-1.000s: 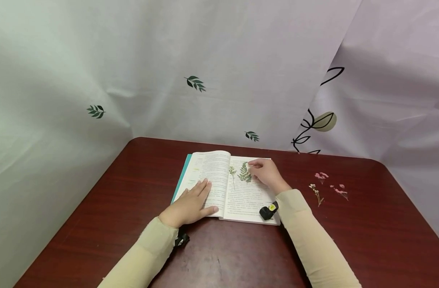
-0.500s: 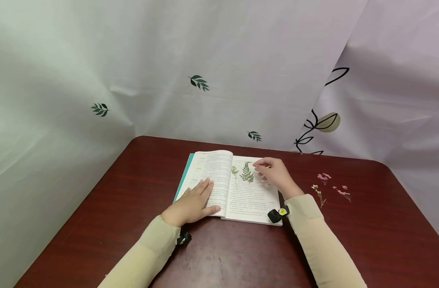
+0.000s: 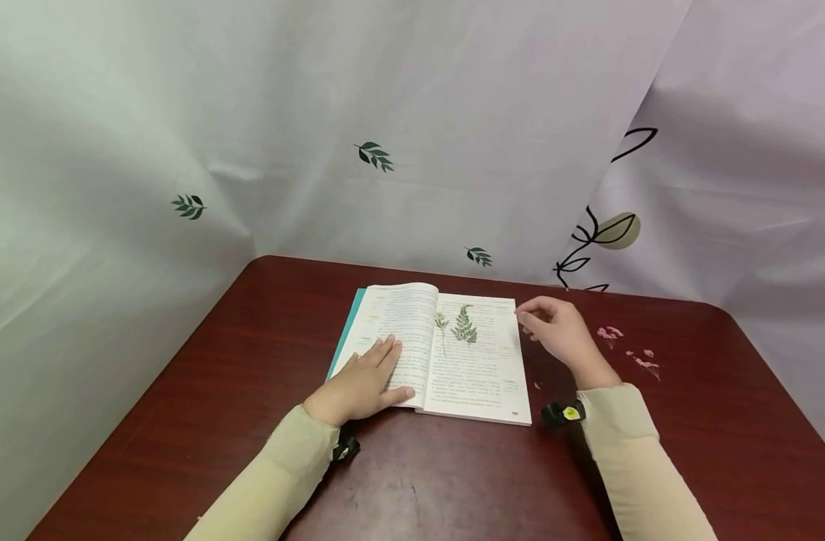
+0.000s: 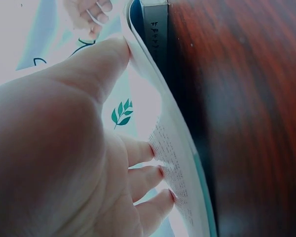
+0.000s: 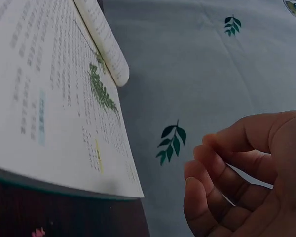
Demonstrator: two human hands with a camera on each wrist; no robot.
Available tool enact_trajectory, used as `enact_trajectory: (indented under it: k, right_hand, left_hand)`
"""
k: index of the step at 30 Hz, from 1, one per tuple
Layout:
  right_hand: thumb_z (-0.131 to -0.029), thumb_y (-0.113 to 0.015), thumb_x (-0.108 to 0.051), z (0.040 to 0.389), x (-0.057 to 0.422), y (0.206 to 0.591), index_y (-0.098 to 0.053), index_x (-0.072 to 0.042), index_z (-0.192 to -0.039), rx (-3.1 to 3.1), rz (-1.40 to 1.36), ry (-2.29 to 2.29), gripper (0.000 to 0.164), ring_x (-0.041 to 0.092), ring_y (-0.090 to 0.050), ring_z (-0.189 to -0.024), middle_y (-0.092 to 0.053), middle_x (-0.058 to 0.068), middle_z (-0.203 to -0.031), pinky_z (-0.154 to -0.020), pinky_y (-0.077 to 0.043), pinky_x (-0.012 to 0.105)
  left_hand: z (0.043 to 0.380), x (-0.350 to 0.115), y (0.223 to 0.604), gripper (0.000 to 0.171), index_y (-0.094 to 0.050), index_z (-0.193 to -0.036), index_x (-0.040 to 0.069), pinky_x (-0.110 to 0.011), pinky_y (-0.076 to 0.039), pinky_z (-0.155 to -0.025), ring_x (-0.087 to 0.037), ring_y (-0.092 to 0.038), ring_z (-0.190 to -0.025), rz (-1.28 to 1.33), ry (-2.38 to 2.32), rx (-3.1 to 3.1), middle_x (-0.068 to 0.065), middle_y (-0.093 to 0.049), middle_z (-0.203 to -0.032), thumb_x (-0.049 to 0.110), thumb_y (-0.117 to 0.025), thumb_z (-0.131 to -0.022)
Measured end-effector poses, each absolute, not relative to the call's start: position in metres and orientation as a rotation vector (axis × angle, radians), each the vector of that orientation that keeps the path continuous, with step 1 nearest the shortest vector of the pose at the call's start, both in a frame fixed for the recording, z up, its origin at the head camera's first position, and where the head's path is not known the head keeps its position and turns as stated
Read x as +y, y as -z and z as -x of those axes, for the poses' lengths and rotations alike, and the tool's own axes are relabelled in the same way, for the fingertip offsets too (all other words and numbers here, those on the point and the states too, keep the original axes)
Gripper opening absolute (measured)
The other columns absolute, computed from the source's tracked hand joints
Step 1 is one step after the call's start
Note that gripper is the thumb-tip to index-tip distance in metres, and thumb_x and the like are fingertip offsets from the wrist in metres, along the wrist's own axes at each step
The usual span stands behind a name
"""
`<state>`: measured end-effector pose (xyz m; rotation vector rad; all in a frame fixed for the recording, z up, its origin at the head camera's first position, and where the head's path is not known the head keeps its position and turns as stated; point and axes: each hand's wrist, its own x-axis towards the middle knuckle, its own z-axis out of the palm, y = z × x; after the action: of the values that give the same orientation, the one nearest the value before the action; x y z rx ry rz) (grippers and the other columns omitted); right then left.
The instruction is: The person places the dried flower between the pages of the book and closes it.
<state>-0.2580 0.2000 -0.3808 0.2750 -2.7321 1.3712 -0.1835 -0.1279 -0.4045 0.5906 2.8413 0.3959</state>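
Observation:
An open book [image 3: 473,387] with a teal cover lies on the table. My left hand [image 3: 358,385] rests with straight fingers on its left page; the left wrist view shows the fingertips on the print. On the right page lie a green pressed fern leaf [image 3: 464,327] and, left of it, a thin-stemmed sprig [image 3: 442,323] with small pale flowers. My right hand [image 3: 564,338] hovers just past the book's right edge, fingers loosely curled. In the right wrist view that hand [image 5: 241,173] shows nothing between thumb and fingers.
Two pink dried flower sprigs, a nearer one [image 3: 645,363] and a farther one [image 3: 610,334], lie on the dark red table [image 3: 696,421] at the right. A tiny pink bit [image 3: 537,385] lies beside the book. A pale leaf-printed cloth [image 3: 412,195] hangs behind the table.
My right hand has left the fern leaf and moved right, off the page. It now covers the white-flowered sprig seen earlier on the table. The left hand stays on the page.

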Motion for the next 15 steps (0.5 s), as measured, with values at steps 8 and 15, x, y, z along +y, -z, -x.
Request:
enact_trajectory:
  k: [8, 15]
  right_hand:
    - [-0.093, -0.059, -0.02, 0.245, 0.233, 0.38, -0.067, -0.004, -0.103, -2.79, -0.301, -1.156, 0.02, 0.024, -0.061, -0.076, -0.066, 0.012, -0.089, -0.063, -0.051, 0.032]
    - [-0.093, -0.058, -0.022, 0.237, 0.259, 0.379, -0.067, -0.006, -0.102, -2.836, -0.312, -0.931, 0.02, 0.021, -0.057, -0.074, -0.066, 0.009, -0.088, -0.062, -0.044, 0.034]
  left_hand:
    - [0.183, -0.128, 0.406, 0.083, -0.016, -0.151, 0.008, -0.055, -0.017, -0.109, -0.025, -0.009, -0.143, -0.576, -0.364, 2.83, -0.008, -0.011, -0.156, 0.06, -0.043, -0.092]
    - [0.184, -0.128, 0.406, 0.083, -0.014, -0.151, 0.009, -0.054, -0.015, -0.11, -0.024, -0.007, -0.143, -0.57, -0.335, 2.813, -0.007, -0.009, -0.157, 0.062, -0.04, -0.092]
